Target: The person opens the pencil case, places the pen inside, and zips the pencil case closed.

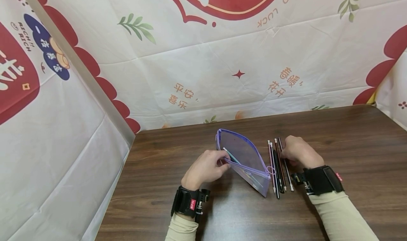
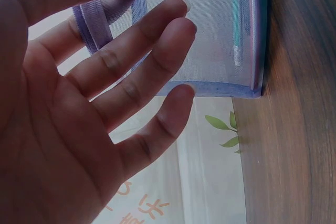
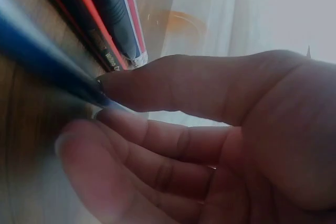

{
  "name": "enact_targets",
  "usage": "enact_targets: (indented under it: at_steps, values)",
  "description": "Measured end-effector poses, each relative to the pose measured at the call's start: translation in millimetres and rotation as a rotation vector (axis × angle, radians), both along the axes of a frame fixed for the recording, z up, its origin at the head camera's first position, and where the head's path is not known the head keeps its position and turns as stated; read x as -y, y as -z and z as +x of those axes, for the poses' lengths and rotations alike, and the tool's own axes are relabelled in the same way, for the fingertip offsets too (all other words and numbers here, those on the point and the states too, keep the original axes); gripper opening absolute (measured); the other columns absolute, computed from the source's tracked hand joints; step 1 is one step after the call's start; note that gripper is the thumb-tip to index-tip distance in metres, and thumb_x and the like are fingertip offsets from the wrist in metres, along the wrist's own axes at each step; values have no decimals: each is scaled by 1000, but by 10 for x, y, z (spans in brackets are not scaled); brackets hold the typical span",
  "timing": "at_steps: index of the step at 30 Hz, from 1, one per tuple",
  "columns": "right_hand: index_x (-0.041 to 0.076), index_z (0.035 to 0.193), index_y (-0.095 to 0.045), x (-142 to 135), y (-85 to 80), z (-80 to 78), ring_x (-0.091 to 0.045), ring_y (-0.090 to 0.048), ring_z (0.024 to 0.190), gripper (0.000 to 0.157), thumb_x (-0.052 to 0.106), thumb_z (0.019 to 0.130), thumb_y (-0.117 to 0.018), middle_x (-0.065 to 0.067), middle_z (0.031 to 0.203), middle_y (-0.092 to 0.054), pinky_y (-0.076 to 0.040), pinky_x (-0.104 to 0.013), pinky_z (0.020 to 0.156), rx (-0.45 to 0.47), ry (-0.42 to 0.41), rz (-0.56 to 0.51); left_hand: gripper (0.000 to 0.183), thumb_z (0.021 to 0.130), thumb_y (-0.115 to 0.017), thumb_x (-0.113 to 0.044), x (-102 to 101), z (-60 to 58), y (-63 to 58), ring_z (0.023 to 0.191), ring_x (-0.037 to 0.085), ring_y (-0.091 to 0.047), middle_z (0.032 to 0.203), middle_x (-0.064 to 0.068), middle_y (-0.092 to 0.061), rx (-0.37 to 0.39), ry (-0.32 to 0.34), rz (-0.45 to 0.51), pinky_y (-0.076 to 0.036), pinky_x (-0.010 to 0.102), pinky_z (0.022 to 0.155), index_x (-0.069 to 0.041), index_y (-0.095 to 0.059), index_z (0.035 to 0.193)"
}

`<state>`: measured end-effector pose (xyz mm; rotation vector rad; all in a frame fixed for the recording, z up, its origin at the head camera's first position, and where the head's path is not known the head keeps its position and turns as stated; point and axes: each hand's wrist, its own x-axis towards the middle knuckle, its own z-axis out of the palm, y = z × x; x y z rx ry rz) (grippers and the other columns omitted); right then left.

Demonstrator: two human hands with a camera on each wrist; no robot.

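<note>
"White printed cloth (image 1: 203,68) hangs behind this dark wood-grain tabletop (image 1: 359,145). What have the hands got?"

"The left hand (image 1: 206,166) pinches the purple zippered rim of a see-through mesh pouch (image 1: 240,145), its other fingers loose. The right hand (image 1: 301,152) pinches the far end of a slim dark pencil (image 1: 287,170), the outermost beside a row of slender pencils (image 1: 276,170)."

"Which way does that one lie?"

"Just left of the right hand, the nearer of the two, its long axis running near to far, white end towards the person. I can't tell whether the pinched end is lifted. The pouch's mouth gapes to its left, across the row, slanting; a turquoise pencil (image 1: 231,155) shows inside."

"Any room?"

"Plenty of wood to the right. Leftwards it's tight: the row sits just beside the pouch's near corner, and its far corner is near the tabletop's back edge."
</note>
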<state>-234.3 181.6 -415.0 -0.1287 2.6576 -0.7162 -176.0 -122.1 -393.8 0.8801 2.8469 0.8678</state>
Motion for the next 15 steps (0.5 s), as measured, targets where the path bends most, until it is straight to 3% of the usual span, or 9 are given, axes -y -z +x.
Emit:
enact_targets:
  at_steps: [8,11,15]
  values:
    - [4,63,-49,3,18,-1,-16,-55,45,19,3,79,-59,0,46,-45,-44,-27,44,10,31,19,5,86,-64,-21,-4,3,0,68,1,-54,75,-10,-62,-4,-2,-5,-45,18,59,-17,-67,87]
    - [-5,74,-53,0,5,-7,-18,-57,47,13,4,79,-61,-5,52,-51,-47,-29,45,19,43,31,5,86,-64,-20,-4,2,0,67,1,-54,75,-9,-62,-2,-3,-3,-44,18,59,-17,-67,87]
    - [-15,97,-51,8,-12,-21,-18,-59,50,27,4,81,-62,-15,69,-55,-50,-29,47,46,58,38,5,86,-64,-20,-4,2,-1,67,2,-54,75,-9,-62,2,-3,-2,-44,18,58,-16,-67,87]
